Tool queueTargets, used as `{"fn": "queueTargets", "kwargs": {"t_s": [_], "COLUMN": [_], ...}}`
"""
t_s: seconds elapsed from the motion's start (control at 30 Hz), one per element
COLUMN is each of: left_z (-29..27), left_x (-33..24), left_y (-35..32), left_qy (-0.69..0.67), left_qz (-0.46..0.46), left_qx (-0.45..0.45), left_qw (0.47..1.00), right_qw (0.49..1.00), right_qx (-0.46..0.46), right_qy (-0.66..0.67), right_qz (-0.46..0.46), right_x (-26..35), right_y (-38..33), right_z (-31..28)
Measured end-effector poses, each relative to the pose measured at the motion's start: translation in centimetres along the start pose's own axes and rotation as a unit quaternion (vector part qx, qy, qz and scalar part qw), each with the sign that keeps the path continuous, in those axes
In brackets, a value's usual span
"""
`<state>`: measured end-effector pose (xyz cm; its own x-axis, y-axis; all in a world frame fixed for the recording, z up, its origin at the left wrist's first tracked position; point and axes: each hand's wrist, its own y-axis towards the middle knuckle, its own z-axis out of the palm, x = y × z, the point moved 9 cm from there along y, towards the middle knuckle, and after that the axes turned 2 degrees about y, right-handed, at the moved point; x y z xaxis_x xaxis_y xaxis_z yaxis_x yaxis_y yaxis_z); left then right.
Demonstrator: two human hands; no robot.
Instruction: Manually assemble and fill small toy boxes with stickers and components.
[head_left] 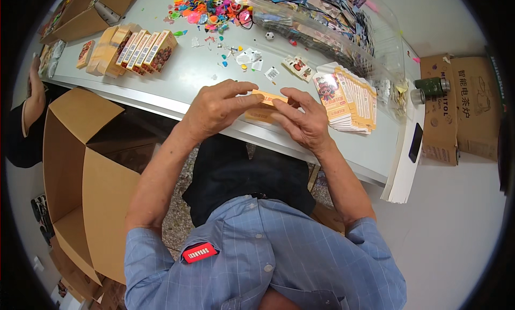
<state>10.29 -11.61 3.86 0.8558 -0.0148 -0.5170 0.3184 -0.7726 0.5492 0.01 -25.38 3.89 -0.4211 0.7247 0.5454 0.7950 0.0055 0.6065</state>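
Between my two hands, at the table's front edge, is a small orange-and-white carton (pixel 263 97). My left hand (pixel 217 106) pinches its left end with thumb and forefinger. On the right end, the fingers of my right hand (pixel 304 116) close round it, with the thumb at its near side. Just to the right lies a fanned stack of flat orange cartons (pixel 348 103) with a cartoon figure on the top one. Beyond my hands is a small packet with red pictures (pixel 299 67). Filled cartons (pixel 147 50) stand in a row at the left.
Colourful small plastic toys (pixel 212 9) are heaped at the back. A clear bin (pixel 322 23) of shiny packets stands back right. A large open cardboard box (pixel 96 192) is at my left. A phone (pixel 415 142) lies at the right edge. Another person's arm (pixel 35 98) shows far left.
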Motion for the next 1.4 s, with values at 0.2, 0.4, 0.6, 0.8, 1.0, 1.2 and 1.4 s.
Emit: {"fn": "queueTargets", "kwargs": {"t_s": [0.2, 0.4, 0.6, 0.8, 1.0, 1.2, 1.4], "left_z": [0.0, -0.8, -1.4, 0.6, 0.8, 0.7, 2.4], "left_x": [-0.8, -7.2, -6.3, -1.1, -1.6, -0.9, 2.2], "left_y": [-1.7, -3.9, -4.4, -5.8, -4.3, -3.7, -6.2], "left_qy": [-0.021, 0.005, -0.107, -0.33, -0.251, -0.223, -0.219], "left_qz": [-0.011, 0.065, -0.071, -0.286, -0.236, -0.227, -0.26], "left_qx": [-0.066, -0.061, -0.114, -0.116, 0.043, 0.112, -0.132], "left_qw": [0.998, 0.996, 0.985, 0.892, 0.938, 0.941, 0.931], "right_qw": [0.859, 0.712, 0.76, 0.92, 0.958, 0.941, 0.976], "right_qx": [-0.102, -0.028, -0.086, -0.009, 0.193, 0.206, -0.08], "right_qy": [0.334, 0.43, 0.482, 0.315, 0.152, 0.198, 0.123], "right_qz": [0.375, 0.555, 0.428, 0.232, 0.149, 0.178, 0.162], "right_x": [-3.7, -2.7, -1.3, 1.4, 2.2, 0.4, -1.3], "right_y": [-2.3, -6.2, -5.1, -3.0, 0.4, 1.0, -1.0], "right_z": [0.0, 1.4, 1.0, 0.9, 0.3, 0.5, 1.7]}}
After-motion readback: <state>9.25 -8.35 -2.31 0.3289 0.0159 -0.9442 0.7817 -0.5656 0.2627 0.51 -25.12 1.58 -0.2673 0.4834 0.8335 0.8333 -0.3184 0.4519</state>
